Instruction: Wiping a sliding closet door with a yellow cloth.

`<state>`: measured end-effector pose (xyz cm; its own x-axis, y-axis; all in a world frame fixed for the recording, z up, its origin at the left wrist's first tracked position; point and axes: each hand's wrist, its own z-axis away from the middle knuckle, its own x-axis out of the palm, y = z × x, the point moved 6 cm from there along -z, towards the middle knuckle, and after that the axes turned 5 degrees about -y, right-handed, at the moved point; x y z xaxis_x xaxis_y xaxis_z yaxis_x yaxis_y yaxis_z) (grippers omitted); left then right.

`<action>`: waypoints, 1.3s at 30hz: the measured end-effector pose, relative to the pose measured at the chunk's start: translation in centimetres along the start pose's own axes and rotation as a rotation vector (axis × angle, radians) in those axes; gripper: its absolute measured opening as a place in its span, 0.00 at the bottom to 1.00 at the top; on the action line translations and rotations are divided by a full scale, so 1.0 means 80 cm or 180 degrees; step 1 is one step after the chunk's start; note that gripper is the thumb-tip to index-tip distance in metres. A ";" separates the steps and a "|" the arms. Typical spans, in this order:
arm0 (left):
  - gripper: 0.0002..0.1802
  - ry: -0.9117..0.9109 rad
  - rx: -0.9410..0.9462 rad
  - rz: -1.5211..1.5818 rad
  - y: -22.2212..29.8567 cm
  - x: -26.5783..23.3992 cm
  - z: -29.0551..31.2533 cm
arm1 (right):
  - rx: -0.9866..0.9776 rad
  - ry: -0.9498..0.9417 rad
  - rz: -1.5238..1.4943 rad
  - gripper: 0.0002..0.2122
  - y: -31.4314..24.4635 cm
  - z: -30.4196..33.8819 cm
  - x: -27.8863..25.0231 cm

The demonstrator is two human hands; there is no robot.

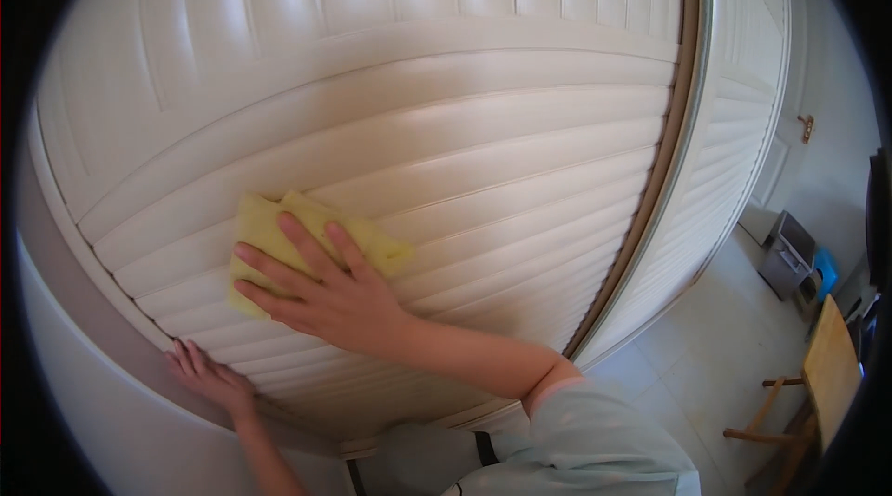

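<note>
Grey wall [88, 338] curves down the far left, and beside it the left hand [212, 383] rests at the lower left border of a white louvered door panel [446, 180]; its fingers are stretched out and fairly close together, with nothing seen in them. Just up and to the right, a yellow cloth [255, 241] lies spread against the horizontal slats. Over it is the right hand [339, 301], fingers wide and laid flat on the fabric; whether its thumb pinches any of it I cannot tell. Its forearm runs down rightward into a pale sleeve [604, 436]. Next comes a brown upright strip [664, 171], then a second white panel [729, 134]. Farther right are the tiled floor [688, 375], a grey bin-like box [788, 254], a brass-coloured door handle [806, 129] and wooden furniture with a light top [830, 371].
</note>
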<state>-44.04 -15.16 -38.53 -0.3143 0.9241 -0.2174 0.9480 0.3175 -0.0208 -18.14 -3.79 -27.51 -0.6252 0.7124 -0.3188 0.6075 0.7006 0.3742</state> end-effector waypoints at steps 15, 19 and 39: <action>0.26 -0.0079 0.0018 -0.0209 -0.028 0.015 0.033 | 0.1515 0.0151 0.0513 0.31 0.296 0.172 -0.093; 0.28 -0.0268 0.0046 -0.0272 -0.036 0.015 0.043 | 0.0889 -0.0146 0.0222 0.40 0.175 0.050 -0.071; 0.29 -0.0182 0.0010 0.0217 -0.016 0.013 0.031 | 0.1660 0.0217 0.0716 0.34 0.331 0.137 -0.134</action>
<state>-45.47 -15.11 -41.17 -0.2458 0.9299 -0.2737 0.9673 0.2536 -0.0072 10.00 7.55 -23.76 -0.4721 0.8543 -0.2176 0.8800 0.4714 -0.0585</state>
